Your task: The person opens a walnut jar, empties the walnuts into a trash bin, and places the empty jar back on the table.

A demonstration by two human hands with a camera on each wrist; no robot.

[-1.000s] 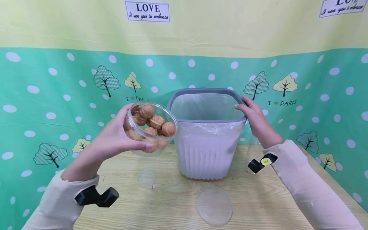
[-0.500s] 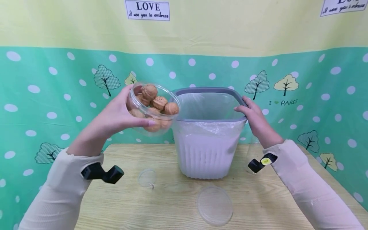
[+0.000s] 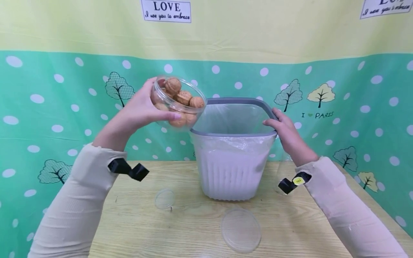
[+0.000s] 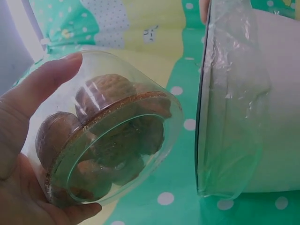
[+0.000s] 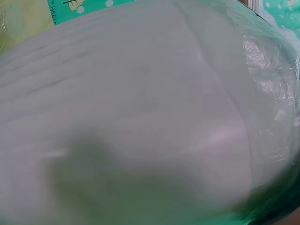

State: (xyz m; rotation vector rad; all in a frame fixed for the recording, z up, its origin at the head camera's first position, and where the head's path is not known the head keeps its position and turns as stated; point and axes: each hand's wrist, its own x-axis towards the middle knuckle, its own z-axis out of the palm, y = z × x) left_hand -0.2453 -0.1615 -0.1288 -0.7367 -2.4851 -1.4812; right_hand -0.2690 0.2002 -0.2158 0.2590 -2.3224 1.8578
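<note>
My left hand (image 3: 138, 109) holds a clear plastic jar (image 4: 136, 68) up beside the left rim of the bin, thumb along its near side. Lidless, the jar tilts to the right. Several walnuts (image 3: 184, 97) lie inside it, and in the left wrist view they show through its clear bottom. The white trash bin (image 3: 230, 175) stands upright on the table, lined with a thin clear bag (image 3: 240, 144) folded under its grey rim (image 3: 238, 135). At the bin's right side, my right hand (image 3: 287, 132) grips that rim. The bin's wall (image 5: 140, 93) fills most of the right wrist view.
On the wooden table (image 3: 145, 229) lie a small round clear lid (image 3: 164, 199) at the left and a larger round lid (image 3: 241, 230) in front of the bin. A green and yellow patterned curtain (image 3: 238, 77) hangs behind.
My left hand has raised the jar of walnuts and carried it slightly right, from beside the bin to above the level of its front rim. The right hand stays on the rim.
</note>
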